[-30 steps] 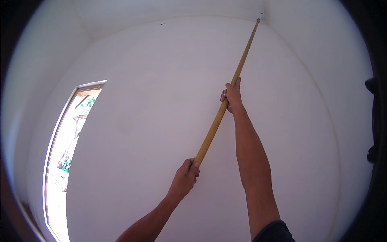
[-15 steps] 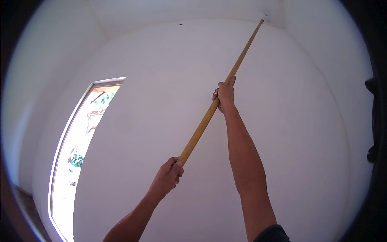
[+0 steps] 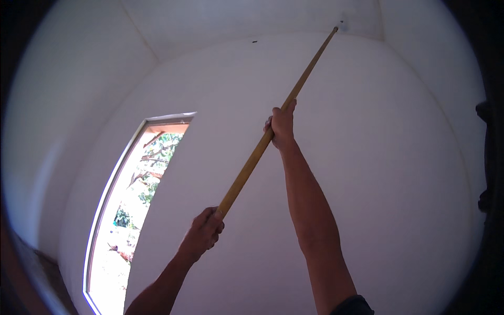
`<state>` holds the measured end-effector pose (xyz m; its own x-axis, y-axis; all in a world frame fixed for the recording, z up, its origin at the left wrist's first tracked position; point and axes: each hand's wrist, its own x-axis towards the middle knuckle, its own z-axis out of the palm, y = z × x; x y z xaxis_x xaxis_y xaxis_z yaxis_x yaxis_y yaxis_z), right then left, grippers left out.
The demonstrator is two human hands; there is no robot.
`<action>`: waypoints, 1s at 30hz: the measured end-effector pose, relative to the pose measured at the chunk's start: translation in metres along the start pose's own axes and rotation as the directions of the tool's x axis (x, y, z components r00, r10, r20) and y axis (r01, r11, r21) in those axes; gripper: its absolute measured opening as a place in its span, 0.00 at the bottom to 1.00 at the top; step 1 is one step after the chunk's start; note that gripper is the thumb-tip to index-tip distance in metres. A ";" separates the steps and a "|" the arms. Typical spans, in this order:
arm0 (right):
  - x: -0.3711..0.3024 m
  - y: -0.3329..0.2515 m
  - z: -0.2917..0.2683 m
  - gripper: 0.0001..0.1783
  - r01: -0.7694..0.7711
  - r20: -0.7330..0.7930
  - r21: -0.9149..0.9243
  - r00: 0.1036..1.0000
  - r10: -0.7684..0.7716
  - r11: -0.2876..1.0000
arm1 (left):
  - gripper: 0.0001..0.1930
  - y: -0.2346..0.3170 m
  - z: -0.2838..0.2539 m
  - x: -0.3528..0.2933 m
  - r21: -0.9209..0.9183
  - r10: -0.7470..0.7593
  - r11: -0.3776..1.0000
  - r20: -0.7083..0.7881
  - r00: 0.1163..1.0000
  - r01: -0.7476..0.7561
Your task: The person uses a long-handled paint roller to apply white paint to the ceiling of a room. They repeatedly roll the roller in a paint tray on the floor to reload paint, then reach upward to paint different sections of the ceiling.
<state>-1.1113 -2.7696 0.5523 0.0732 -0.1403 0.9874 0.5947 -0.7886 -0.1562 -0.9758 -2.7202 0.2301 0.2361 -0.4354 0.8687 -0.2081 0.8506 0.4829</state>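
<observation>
Moved nearer the bright opening — gripping a long stick, right of it, with left hand and right hand, fingers curled round. Probably steering up high — needs steady holding next.

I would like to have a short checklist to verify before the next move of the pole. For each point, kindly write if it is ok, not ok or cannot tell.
1. Left hand closed around the pole: ok.
2. Right hand also around the pole, farther up it: ok.
3. Pole apart from the bright opening at the left: ok.
4. Upper tip of the pole in view: ok, it appears close to a small dark spot.
5. Tip touching the wall or ceiling: cannot tell.
6. Lower end of the pole visible: not ok, none shows below the left hand.
</observation>
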 end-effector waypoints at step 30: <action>-0.248 -0.049 0.199 0.47 0.060 -0.096 -0.136 0.993 -0.073 0.989 | 0.18 0.023 -0.167 -0.270 0.007 -0.008 1.000 -0.122 0.993 0.009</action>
<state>-0.9992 -2.5768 0.3203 -0.0481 -0.1391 0.9891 0.4837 -0.8696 -0.0988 -0.8858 -2.5339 -0.0120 0.3517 -0.4034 0.8448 -0.2123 0.8445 0.4916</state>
